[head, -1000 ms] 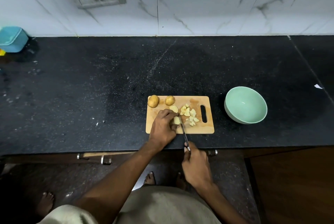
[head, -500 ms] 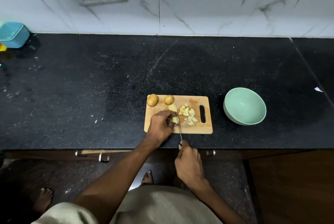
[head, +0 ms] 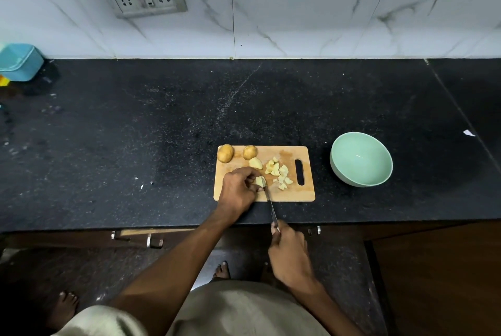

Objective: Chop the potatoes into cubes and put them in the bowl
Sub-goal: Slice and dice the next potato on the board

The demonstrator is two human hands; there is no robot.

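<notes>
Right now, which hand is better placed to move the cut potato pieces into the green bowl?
The right hand: the bowl and the cut pieces lie on its side, though it grips the knife. The left hand holds the potato piece, farther from the bowl.

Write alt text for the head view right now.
Left hand holds a potato piece on the cutting board while the right hand cuts it with a knife; two whole potatoes wait, green bowl empty.
</notes>
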